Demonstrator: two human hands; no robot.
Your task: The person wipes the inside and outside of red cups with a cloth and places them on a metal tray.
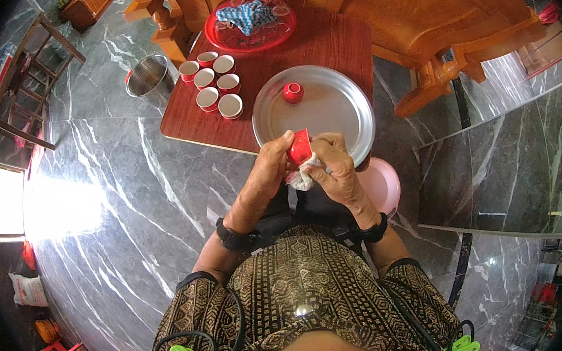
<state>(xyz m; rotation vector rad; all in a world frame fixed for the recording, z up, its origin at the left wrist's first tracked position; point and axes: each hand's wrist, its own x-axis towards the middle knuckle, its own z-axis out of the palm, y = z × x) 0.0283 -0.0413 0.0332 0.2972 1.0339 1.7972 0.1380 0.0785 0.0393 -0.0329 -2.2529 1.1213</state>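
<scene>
My left hand [273, 161] grips a small red cup [300, 148], tilted on its side, above the near edge of a round metal tray [346, 118]. Against the cup's lower side is a white cloth [303, 178], pinched in the fingers of my right hand [333, 168]. Another red cup [293, 93] rests upside down on the tray. Left of the tray, several red cups with white insides [207, 99] stand upright in a cluster on the reddish wooden table [190, 128].
A red tray [253, 46] with a blue-and-white knitted cloth [247, 17] and clear vessels sits at the table's back. A metal bucket [150, 79] stands left of the table; a pink basin [383, 186] lies low at its right. Carved wooden furniture [438, 18] borders the table.
</scene>
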